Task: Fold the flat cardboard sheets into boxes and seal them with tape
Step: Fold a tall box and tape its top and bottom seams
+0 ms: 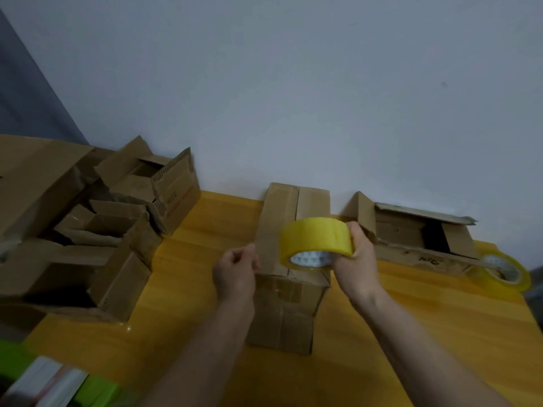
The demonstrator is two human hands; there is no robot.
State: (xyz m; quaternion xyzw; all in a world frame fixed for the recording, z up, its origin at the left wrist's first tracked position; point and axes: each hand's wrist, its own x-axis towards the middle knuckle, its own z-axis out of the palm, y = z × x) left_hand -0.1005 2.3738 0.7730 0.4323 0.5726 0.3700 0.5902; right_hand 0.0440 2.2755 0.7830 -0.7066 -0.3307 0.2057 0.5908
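Head view: mid-task, taping a folded box.
Right hand (357, 254) grip curled round tape roll (316, 240) over box (291, 289); left hand (235, 270) pinches near the roll, tape end unclear. Open boxes (97, 230) left remain unsealed.

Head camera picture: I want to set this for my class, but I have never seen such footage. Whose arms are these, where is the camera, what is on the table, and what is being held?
The single picture comes from a camera worn on a person's head, looking forward and down, so the two bare arms are the wearer's own.

The right hand holds a yellow tape roll in its grip. The left hand has curled fingers that seem to pinch the tape's loose end, which is too faint to confirm.

Below them a closed cardboard box stands on the yellow table. Left lies a pile of open boxes, right a flatter opened box and a second tape roll.
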